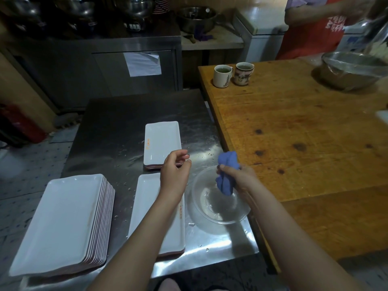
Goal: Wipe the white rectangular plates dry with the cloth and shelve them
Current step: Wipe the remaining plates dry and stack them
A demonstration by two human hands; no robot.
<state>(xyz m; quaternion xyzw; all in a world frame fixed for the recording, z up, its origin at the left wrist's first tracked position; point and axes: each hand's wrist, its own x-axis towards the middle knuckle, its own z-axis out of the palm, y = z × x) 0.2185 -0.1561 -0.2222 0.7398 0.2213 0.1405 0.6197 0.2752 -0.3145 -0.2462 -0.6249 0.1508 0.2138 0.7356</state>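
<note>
Forearms over wet steel desk; right hand grips cloth above glass bowl; left hand beside bowl, loosely curled, empty.

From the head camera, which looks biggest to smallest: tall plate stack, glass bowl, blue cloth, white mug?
1. tall plate stack
2. glass bowl
3. blue cloth
4. white mug, though it stands farthest away, so its place is unsure.

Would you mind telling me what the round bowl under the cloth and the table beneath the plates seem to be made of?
The bowl looks like clear glass: the table shows through it, though clear plastic is possible. The table looks like stainless steel, grey with dull reflections and beaded water drops.
</note>
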